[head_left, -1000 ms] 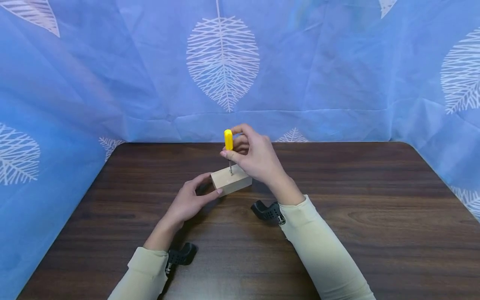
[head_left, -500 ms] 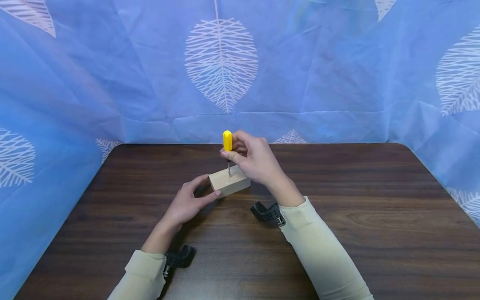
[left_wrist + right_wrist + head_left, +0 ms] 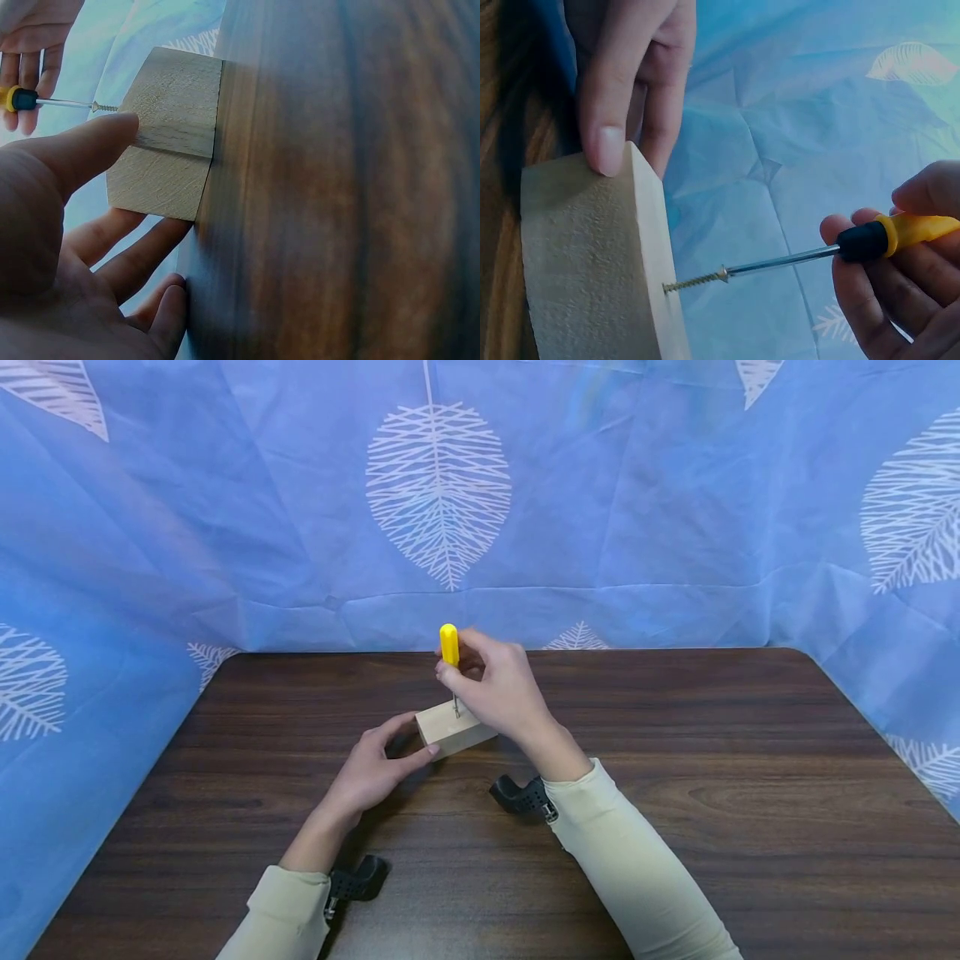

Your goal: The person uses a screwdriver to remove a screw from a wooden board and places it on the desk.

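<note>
The left hand point(image 3: 372, 768) grips a pale wooden block point(image 3: 448, 732); the right hand point(image 3: 506, 690) holds a yellow-and-black screwdriver point(image 3: 864, 241) against a thin gold screw point(image 3: 695, 282)

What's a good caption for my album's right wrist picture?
Right hand holding a yellow-handled screwdriver to a screw jutting from a wooden block the left hand grips.

In the head view, the right hand point(image 3: 498, 689) is covering the near end of the wooden block point(image 3: 450, 728) and the lower handle of the screwdriver point(image 3: 449, 643). Between the hands, the screw point(image 3: 695, 283) is showing too small there, its tip apparently hiding in the wood. The right wrist view is cropping the handle's end beside the right hand. Beyond the left hand point(image 3: 97, 225), the tabletop point(image 3: 337, 187) is looking blurred.
</note>
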Demonstrator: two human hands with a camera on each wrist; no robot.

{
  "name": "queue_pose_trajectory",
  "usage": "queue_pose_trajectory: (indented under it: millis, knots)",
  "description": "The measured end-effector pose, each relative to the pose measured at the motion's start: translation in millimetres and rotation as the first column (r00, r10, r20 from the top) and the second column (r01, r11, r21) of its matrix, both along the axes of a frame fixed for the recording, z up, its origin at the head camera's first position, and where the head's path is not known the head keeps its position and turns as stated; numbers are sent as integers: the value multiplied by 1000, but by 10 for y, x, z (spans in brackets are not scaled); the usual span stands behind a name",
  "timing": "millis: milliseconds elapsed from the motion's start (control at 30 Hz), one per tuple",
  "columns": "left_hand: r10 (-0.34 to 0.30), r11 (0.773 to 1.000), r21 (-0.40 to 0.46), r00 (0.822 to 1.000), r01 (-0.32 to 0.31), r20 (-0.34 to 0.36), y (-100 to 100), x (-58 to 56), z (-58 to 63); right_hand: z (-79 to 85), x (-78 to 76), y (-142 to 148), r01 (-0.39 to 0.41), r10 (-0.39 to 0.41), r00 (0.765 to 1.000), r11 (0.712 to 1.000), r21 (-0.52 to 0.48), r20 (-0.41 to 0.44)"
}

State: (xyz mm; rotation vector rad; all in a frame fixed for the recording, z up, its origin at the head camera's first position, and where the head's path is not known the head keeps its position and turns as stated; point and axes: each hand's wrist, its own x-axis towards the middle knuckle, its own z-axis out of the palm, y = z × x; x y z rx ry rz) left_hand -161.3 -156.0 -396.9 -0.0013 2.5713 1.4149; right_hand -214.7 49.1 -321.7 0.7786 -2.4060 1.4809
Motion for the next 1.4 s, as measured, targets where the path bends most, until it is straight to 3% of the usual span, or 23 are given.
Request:
queue_pose_trajectory:
  millis: [633, 967, 1400]
  knots:
    - [-13, 1000, 8, 1000, 13, -15, -4, -6, 23, 8, -5, -16, 56, -56, 998, 998, -1, 22]
    - [-23, 999, 24, 999, 23, -23, -4, -21, 37, 23, -22, -8, 38, -38, 999, 999, -31, 12]
    - [-8, 1000, 14, 1000, 8, -4, -3, 5, 8, -1, -4, 2, 47, -41, 992, 998, -48, 116]
